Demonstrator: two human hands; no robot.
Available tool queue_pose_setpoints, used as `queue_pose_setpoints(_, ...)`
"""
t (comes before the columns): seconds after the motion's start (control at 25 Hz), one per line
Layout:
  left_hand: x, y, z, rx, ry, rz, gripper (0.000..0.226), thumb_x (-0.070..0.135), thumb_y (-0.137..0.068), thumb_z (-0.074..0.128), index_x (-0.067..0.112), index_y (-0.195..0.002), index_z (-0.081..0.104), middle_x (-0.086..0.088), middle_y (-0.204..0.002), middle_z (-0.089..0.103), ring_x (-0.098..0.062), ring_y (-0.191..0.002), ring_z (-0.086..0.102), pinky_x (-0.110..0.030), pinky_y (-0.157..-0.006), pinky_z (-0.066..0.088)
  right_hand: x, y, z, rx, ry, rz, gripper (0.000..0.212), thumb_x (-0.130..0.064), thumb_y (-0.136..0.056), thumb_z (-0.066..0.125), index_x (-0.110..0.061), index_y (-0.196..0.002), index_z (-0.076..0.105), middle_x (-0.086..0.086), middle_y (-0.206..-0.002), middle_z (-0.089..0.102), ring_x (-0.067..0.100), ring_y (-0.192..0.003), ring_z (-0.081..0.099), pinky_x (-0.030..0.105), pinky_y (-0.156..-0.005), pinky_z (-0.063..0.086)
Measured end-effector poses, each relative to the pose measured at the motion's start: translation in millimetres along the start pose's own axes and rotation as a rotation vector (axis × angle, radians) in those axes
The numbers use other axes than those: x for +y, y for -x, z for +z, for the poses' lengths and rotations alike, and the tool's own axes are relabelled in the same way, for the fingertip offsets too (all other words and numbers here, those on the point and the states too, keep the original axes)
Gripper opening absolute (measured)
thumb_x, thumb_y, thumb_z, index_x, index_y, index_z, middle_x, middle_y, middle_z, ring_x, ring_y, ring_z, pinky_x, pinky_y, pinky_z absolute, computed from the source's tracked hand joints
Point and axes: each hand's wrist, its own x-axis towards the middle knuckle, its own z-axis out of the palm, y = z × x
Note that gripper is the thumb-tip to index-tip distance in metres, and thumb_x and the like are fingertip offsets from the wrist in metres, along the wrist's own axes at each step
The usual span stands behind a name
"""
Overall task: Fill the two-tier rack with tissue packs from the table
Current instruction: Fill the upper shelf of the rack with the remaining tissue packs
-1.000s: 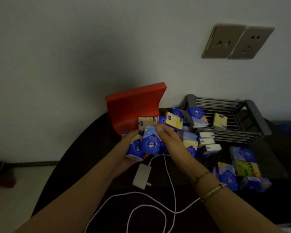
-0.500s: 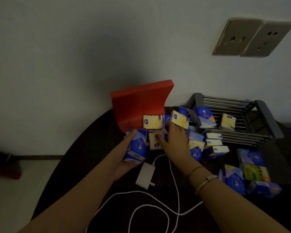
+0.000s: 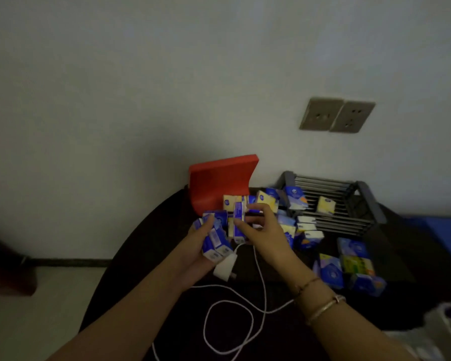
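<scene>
I hold a small bundle of blue tissue packs (image 3: 214, 239) in my left hand (image 3: 198, 252), fingers curled round them, raised just above the dark worktop (image 3: 146, 269). My right hand (image 3: 261, 230) pinches one more blue pack (image 3: 238, 221) upright between thumb and fingertips, right beside the bundle. The rest of the loose packs (image 3: 292, 225) lie heaped between the red stand (image 3: 220, 183) and the rack (image 3: 349, 204); a further cluster (image 3: 349, 267) sits near the front right edge. The rack stands at the back right against the wall, with only a yellow pack (image 3: 326, 205) and a blue one (image 3: 294, 200) on its bars, so most of the filling looks undone. Handling estimate: the packs are light, soft and film-wrapped, so probably slick and easily squashed; I judge the broad flat faces the best place to take hold, with gentle pressure, and a stacked bundle may fan out if squeezed at one end. Compared with half a second ago: the right hand was then down in the heap, flat over the packs; it has since lifted with one pack held clear. The left hand's bundle has grown and sits a little higher. A white charger (image 3: 225, 267) and its cable (image 3: 235, 308) lie under my wrists, a possible snag.
</scene>
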Motion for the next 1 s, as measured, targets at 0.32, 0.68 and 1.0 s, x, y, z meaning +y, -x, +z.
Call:
queue_pose_setpoints(0.32, -8, 127, 99, -0.301, 0.06, 0.075, 0.039, 0.03, -0.091, 0.05, 0.0, -0.114, 0.058, -0.012, -0.083, 0.073, -0.019, -0.072, 0.072, -0.028, -0.059, 0.058, -127, 171, -53, 0.124, 0.224, -0.216, 0.032, -0.041, -0.092, 0.051, -0.018, -0.113, 0.059, -0.001, -0.106, 0.065, 0.003, -0.09, 0.064, 0.019, -0.071, 0.054)
queue_pose_setpoints(0.68, -30, 206, 192, -0.452, -0.137, 0.129, 0.048, 0.042, -0.099, 0.035, 0.006, -0.117, 0.06, -0.015, -0.099, 0.07, -0.026, -0.089, 0.067, -0.038, -0.079, 0.052, -155, 262, -145, 0.276, 0.872, -0.481, 0.08, -0.045, -0.073, 0.073, -0.023, -0.137, 0.03, -0.004, -0.125, 0.05, 0.012, -0.113, 0.045, 0.027, -0.091, 0.041)
queue_pose_setpoints(1.0, -110, 174, 314, -0.544, -0.521, 0.043, 0.057, 0.055, -0.095, 0.031, 0.015, -0.125, 0.057, -0.009, -0.118, 0.066, -0.021, -0.111, 0.059, -0.034, -0.101, 0.039, -110, 282, -283, 0.412, 0.393, -0.292, 0.055, -0.022, -0.07, 0.072, -0.023, -0.108, 0.032, -0.014, -0.091, 0.057, 0.003, -0.08, 0.061, 0.014, -0.063, 0.047)
